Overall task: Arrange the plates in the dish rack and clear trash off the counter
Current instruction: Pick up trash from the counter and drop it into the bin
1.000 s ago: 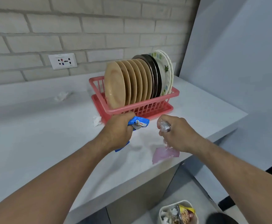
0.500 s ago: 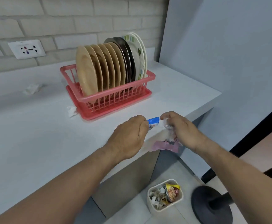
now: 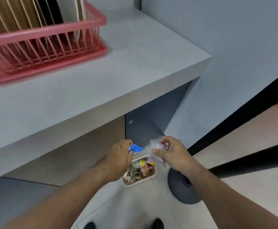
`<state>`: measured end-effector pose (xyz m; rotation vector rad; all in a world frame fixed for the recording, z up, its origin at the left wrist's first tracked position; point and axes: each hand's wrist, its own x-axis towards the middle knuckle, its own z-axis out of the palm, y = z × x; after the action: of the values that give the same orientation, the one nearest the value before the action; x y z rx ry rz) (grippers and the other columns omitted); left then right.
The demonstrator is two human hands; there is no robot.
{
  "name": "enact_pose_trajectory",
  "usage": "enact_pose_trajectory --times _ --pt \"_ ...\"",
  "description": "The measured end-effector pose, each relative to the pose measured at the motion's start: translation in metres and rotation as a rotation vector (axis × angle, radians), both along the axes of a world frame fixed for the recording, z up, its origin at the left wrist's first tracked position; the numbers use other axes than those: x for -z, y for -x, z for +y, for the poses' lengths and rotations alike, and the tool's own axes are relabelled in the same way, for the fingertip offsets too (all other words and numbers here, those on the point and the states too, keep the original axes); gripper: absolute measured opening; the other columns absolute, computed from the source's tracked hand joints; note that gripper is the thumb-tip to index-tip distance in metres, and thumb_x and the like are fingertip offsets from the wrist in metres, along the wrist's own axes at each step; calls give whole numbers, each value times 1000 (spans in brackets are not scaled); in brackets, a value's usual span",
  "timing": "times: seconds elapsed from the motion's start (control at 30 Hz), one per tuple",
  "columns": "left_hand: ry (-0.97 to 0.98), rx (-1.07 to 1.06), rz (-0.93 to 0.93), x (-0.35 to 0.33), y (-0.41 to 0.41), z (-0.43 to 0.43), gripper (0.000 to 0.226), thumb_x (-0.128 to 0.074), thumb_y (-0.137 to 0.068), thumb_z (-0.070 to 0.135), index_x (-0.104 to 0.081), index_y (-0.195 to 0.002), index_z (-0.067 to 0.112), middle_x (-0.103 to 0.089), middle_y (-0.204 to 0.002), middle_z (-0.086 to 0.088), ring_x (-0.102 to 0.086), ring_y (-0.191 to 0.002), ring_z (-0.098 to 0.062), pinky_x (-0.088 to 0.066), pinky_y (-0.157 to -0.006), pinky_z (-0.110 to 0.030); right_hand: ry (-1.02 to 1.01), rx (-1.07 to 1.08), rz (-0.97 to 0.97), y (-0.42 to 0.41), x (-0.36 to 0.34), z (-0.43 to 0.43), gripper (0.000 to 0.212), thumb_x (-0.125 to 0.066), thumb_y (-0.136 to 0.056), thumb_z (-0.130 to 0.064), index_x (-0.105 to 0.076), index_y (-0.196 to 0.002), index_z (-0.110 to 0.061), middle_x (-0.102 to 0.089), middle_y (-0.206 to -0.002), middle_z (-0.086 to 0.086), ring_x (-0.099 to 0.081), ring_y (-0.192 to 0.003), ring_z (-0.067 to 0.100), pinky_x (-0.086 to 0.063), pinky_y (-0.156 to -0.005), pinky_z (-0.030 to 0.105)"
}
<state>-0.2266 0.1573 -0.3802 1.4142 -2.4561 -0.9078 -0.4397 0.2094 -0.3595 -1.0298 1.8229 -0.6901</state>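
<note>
The grey counter point(image 3: 135, 66) carries the pink slatted plastic dish rack point(image 3: 52, 31) at upper left, with tan, black and white plates point(image 3: 11, 15) standing on edge inside it. The small beige rectangular trash bin point(image 3: 140, 181) stands on the floor below the counter edge. The left hand point(image 3: 118, 162) is above the bin's left side. Its fingers curl round the blue foil wrapper point(image 3: 135, 148), which protrudes rightward from them. The right hand point(image 3: 172, 154) pinches the crumpled clear plastic wrapper point(image 3: 156, 144) between thumb and fingers.
</note>
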Motion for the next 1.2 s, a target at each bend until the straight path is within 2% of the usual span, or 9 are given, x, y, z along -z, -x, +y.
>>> enact_pose_trajectory --times 0.1,0.27,0.5,0.67,0.8,0.9,0.97,1.1,1.2 --pt "-115 -83 -42 56 19 -1 35 -39 -95 27 -42 -129 19 -52 -118 -3 -48 -101 -18 -40 -87 -30 -80 36 -33 25 52 6 39 -84 -74 -20 -61 -105 -25 -70 -96 -5 -69 -86 12 -58 -83 34" --pt "-234 -140 -99 158 39 2 38 -41 -75 28 -50 -110 18 -55 -102 -1 -51 -95 -23 -45 -84 -35 -120 54 -13 40 154 7 18 -82 -75 -24 -68 -86 -24 -73 -87 -1 -69 -80 17 -59 -75 38" --pt "-242 -114 -115 292 50 14 39 -46 -86 8 -49 -125 12 -49 -122 -3 -44 -110 -24 -37 -99 -34 -71 -19 60 40 294 -3 30 -75 -82 -31 -70 -109 -20 -69 -87 -10 -59 -72 -3 -40 -59 5" --pt "-340 -133 -50 369 60 3 48 -44 -79 -3 -45 -124 13 -44 -116 -1 -43 -107 -20 -36 -90 -22 -45 -115 102 43 372 -33 27 -69 -88 -25 -67 -114 -22 -71 -99 -5 -64 -89 13 -53 -83 26" --pt "-466 -167 11 422 75 -8 49 -46 -79 -7 -43 -121 18 -48 -110 -1 -46 -85 -8 -42 -67 -22 -70 -265 237 40 429 -51 32 -65 -89 -14 -65 -120 -21 -66 -110 -3 -61 -94 14 -50 -83 20" --pt "-450 -122 4 453 82 -10 42 -44 -90 -8 -37 -124 15 -49 -102 4 -51 -76 2 -39 -59 -4 -45 -358 330 34 469 -60 36 -63 -84 -3 -69 -116 -18 -57 -118 -1 -59 -103 15 -48 -95 23" --pt "-396 -92 -39 471 83 -11 44 -47 -90 -5 -34 -129 10 -49 -108 0 -51 -76 1 -36 -59 0 -61 -428 397 29 491 -64 35 -60 -84 -2 -69 -115 -16 -59 -118 5 -59 -105 20 -48 -95 27" --pt "-311 -32 -121 479 88 -15 34 -34 -98 -7 -32 -132 -15 -38 -87 12 -50 -56 22 -36 -48 1 -138 -492 545 23 520 -72 37 -59 -83 -5 -53 -117 -19 -67 -106 9 -63 -102 28 -53 -85 35" --pt "-224 -19 -252 514 79 -25 32 -55 -93 16 -55 -122 2 -46 -106 0 -49 -92 4 -37 -72 -1 -153 -578 744 20 533 -74 22 -59 -85 -13 -58 -106 -20 -68 -103 9 -62 -102 29 -49 -82 35"
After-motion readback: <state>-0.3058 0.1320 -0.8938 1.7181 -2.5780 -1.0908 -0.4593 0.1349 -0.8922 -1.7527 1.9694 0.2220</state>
